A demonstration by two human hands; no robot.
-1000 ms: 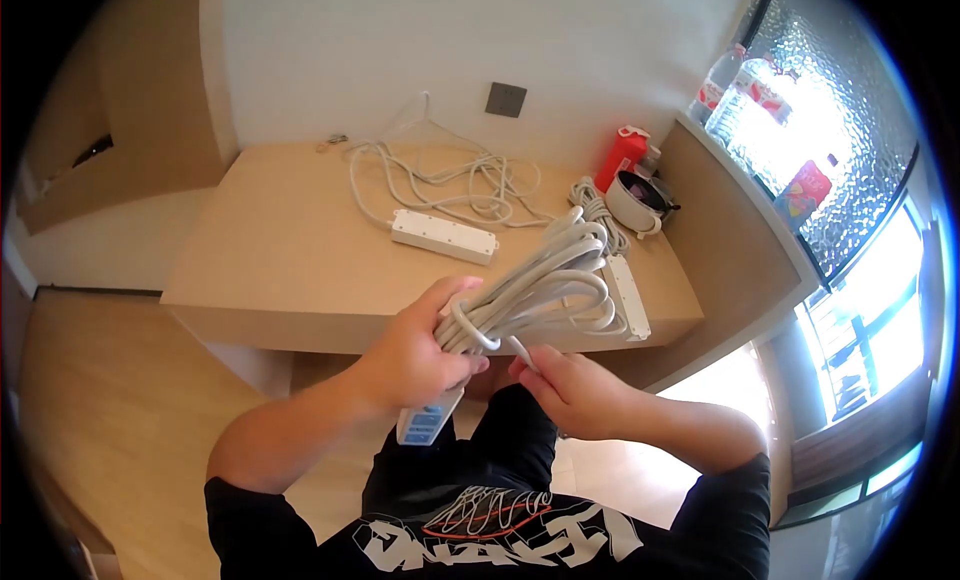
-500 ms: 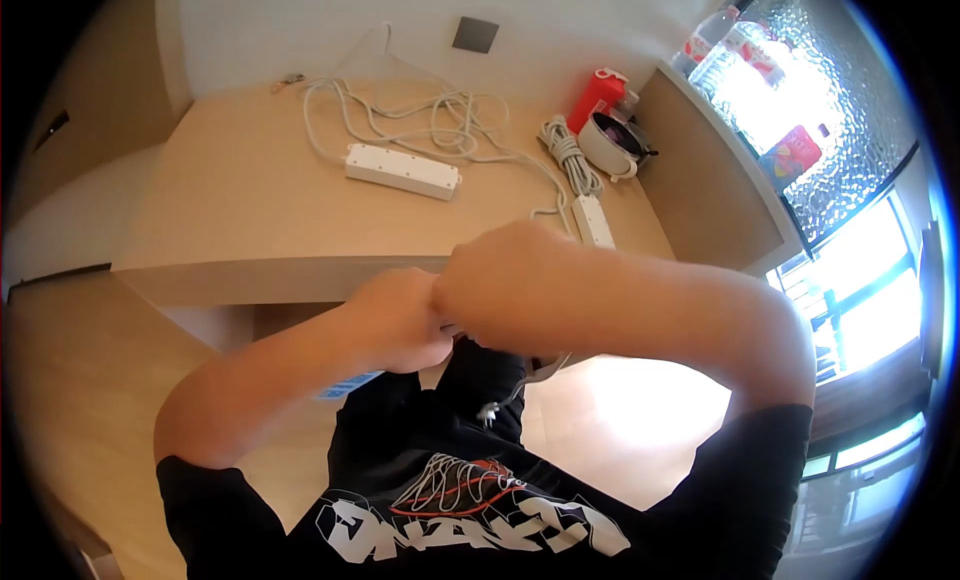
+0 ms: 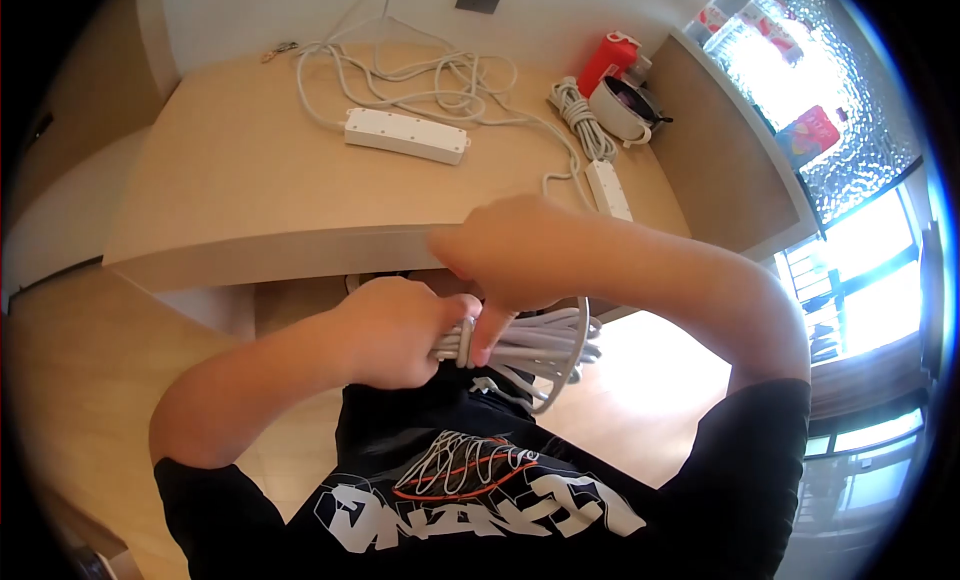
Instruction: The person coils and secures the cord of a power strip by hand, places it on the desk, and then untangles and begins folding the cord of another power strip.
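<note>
My left hand (image 3: 395,335) is closed around one end of a bundled white cable (image 3: 545,345), above my lap. Wraps of the same cable cross the bundle just beside its thumb. Over the bundle is my right hand (image 3: 510,255), its thumb pointing down and pressed on the cable by the wraps; its other fingers are curled and partly hidden. The folded strands fan out to the right below the right wrist, and one loose loop hangs around them. A plug (image 3: 485,385) dangles under the bundle.
On the wooden desk (image 3: 240,180) lie a white power strip (image 3: 405,135) with a tangled cord (image 3: 440,85), and a second strip (image 3: 608,190) with its cord tied up (image 3: 580,120). A red container (image 3: 608,62) and a white pot-like container (image 3: 620,110) stand near the right side panel.
My right hand has lifted slightly and turned, its thumb now showing against the cable. The cable bundle has come into view to the right. The head view has tilted downward.
</note>
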